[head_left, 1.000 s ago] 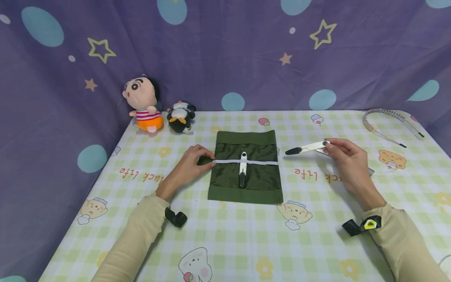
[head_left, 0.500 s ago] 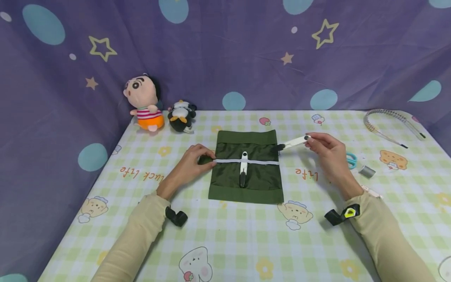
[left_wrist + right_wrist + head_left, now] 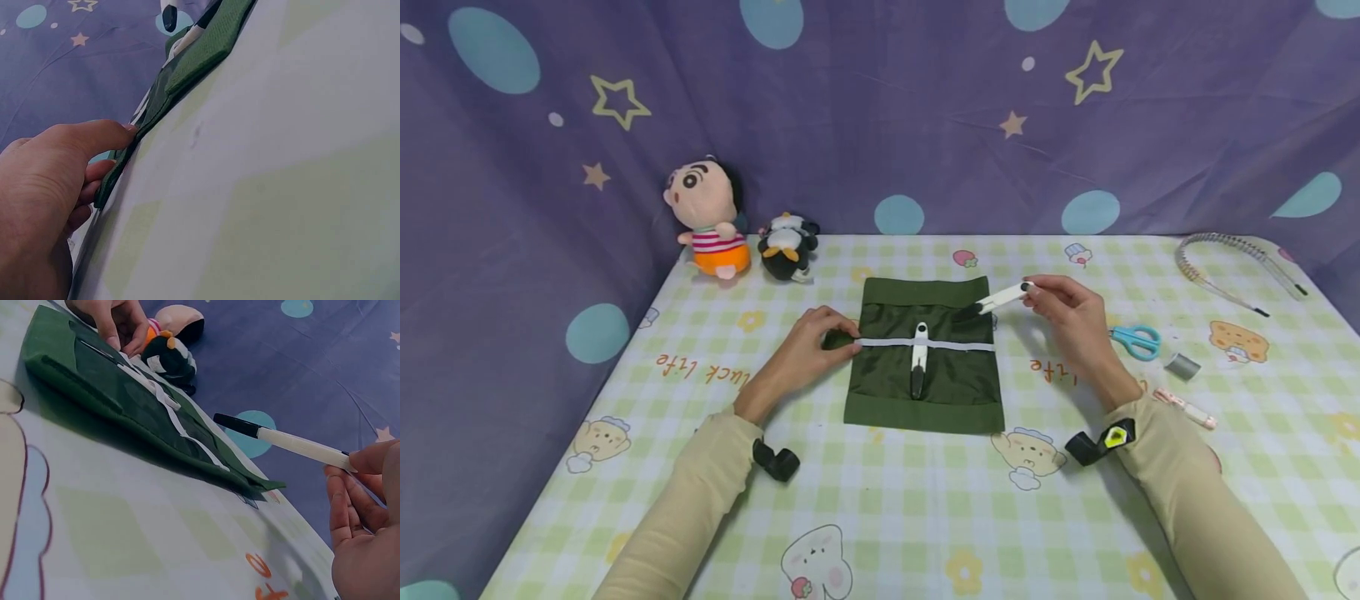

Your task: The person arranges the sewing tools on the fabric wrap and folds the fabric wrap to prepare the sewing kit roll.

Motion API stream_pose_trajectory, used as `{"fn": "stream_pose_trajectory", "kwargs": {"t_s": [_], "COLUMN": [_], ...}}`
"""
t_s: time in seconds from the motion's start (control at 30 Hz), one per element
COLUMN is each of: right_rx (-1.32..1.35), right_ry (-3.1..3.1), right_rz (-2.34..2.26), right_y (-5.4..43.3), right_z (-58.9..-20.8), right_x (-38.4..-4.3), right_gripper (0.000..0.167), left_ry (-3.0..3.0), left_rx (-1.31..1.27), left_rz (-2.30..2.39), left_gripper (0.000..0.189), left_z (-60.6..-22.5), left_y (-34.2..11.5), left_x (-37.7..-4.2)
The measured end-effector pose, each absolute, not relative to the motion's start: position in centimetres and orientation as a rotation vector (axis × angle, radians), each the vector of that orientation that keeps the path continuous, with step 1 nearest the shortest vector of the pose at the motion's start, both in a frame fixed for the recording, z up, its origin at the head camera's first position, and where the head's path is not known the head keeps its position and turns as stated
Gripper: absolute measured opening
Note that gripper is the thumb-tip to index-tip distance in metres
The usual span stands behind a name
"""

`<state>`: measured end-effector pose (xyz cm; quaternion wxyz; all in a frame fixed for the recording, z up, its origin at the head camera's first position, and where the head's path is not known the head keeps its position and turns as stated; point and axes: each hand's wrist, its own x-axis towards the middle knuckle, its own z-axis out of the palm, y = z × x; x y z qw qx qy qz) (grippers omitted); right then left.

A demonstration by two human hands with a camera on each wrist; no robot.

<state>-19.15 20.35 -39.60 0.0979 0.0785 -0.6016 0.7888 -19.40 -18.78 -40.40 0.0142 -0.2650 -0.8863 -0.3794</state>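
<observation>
A dark green fabric pouch [image 3: 880, 385] lies flat, crossed by a white elastic strap [image 3: 958, 346]. Under the strap sits a slim white tool [image 3: 919, 357] with a black tip toward the front edge. My left hand [image 3: 808, 350] pinches the pouch's left edge at the strap's end; its thumb shows on the edge in the left wrist view. My right hand [image 3: 1071, 321] pinches a second slim white tool [image 3: 1003, 297] by its rear end. This tool's black tip points left, over the pouch's upper right part. In the right wrist view, the tool is raised above the fabric.
Right of the right hand lie light-blue scissors [image 3: 1138, 340], a grey thread spool [image 3: 1183, 366] and a white-and-pink stick-shaped item [image 3: 1186, 408]. A headband [image 3: 1217, 240] rests at the back right. A striped-shirt doll [image 3: 715, 229] and a penguin plush [image 3: 786, 247] sit back left.
My right hand has moved left with the white tool, bringing its black tip from beside the pouch to over it. The scissors and spool came into view. My left hand stayed put.
</observation>
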Motion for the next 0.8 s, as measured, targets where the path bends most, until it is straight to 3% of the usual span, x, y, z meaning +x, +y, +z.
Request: {"fn": "stream_pose_trajectory", "kwargs": {"t_s": [0.8], "right_rx": [0.279], "right_ry": [-1.945], "right_rz": [2.27], "right_y": [16.1], "right_z": [-39.7], "right_x": [-21.3], "right_gripper": [0.027], "left_ry": [-2.777], "left_rx": [-0.814], "left_rz": [-1.188], "left_gripper": [0.013], "left_z": [-40.3], "left_y": [-18.7], "left_x": [-19.4]}}
